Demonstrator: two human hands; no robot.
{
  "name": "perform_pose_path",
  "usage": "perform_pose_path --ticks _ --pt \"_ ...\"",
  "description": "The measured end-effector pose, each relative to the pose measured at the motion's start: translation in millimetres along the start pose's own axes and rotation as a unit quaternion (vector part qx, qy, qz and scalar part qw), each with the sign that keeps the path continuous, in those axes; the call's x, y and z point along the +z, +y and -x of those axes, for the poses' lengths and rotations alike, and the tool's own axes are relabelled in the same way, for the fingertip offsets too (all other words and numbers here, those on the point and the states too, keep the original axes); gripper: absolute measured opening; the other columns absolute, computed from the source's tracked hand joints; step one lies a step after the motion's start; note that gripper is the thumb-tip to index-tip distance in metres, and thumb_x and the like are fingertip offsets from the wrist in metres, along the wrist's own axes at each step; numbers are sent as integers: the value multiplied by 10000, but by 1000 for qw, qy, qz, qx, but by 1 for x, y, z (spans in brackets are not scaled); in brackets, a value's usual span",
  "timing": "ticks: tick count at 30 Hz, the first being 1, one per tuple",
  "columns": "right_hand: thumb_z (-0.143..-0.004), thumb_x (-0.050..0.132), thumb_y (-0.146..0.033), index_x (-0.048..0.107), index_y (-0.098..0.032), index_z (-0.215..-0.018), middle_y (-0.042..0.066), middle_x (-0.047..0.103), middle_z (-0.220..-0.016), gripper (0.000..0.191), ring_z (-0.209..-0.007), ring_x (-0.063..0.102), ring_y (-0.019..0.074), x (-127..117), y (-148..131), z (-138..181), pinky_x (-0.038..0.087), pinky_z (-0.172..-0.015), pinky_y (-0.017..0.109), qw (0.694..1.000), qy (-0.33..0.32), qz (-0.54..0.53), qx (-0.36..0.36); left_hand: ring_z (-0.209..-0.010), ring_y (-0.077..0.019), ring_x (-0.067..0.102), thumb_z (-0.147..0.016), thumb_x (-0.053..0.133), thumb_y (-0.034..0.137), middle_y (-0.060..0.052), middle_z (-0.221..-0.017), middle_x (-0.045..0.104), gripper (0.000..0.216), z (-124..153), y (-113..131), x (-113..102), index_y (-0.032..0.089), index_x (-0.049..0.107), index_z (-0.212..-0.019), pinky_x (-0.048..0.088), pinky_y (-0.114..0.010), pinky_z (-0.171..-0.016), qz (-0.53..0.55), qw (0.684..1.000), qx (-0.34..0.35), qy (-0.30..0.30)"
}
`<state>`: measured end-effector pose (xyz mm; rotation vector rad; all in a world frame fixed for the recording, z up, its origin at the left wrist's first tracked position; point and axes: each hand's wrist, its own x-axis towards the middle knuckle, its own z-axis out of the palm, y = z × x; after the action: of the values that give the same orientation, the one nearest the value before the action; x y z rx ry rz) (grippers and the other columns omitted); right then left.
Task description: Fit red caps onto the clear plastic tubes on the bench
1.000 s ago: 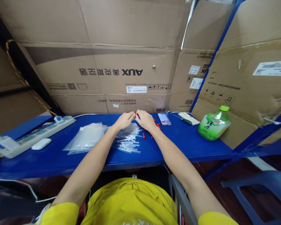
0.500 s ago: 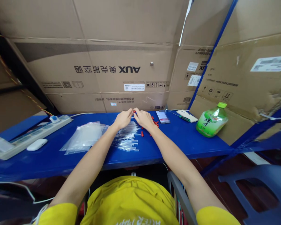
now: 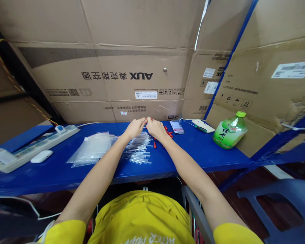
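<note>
Clear tubes (image 3: 138, 150) heaped mid-frame on blue shelf (image 3: 205, 152), plastic bags (image 3: 93, 149) spread toward frame left, just beyond, left hand (image 3: 134, 128) and right hand (image 3: 156, 128) met fingertip to fingertip, pinched shut on red cap (image 3: 149, 119), green bottle (image 3: 228, 130) stood far right.

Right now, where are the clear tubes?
In the head view, the clear tubes lie at the centre of the blue bench, right by the left hand, between plastic bags on the left and red caps on the right.

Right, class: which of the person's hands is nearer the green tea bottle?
Right. The right hand lies left of the green tea bottle in the picture; the left hand is farther off, beyond it, over the clear tubes.
</note>
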<state>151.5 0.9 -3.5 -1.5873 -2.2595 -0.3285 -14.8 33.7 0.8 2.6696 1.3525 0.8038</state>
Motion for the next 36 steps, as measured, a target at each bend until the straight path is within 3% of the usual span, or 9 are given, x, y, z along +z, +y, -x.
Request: perform_pose_path --ticks 19,26,32,36 --pt "-1083 314 -283 632 -172 -1222 129 755 -1071 364 -1012 691 250 1 21 -3 424 -802 282 999 41 -11 -19 -662 -168 551 -1074 335 487 -27 -712 629 470 2 9 -2 197 560 -780 400 -287 -703 71 996 48 21" --pt "-1109 338 -344 516 -207 -1412 76 767 -1153 377 -1039 707 228 0 17 3 448 -830 269 990 68 -109 -58 -809 -201 605 -1039 331 524 -35 -793 684 481 3 -6 2 185 609 -841 450 -290 -738 179 983 -15 26" --pt "-1103 406 -359 589 -208 -1323 97 709 -1237 324 -1150 655 218 2 16 3 455 -907 266 989 101 -85 -70 -520 -121 350 -1009 389 485 30 -561 377 400 1 -10 7 222 382 -708 311 -277 -519 339 936 -90 -26" --pt "-1080 451 -313 618 -205 -1278 99 692 -1187 280 -1098 645 221 5 19 1 464 -867 271 988 103 -75 -88 -467 -77 197 -963 533 516 80 -561 262 394 2 -4 5 222 394 -740 191 -237 -446 459 878 -111 -78"
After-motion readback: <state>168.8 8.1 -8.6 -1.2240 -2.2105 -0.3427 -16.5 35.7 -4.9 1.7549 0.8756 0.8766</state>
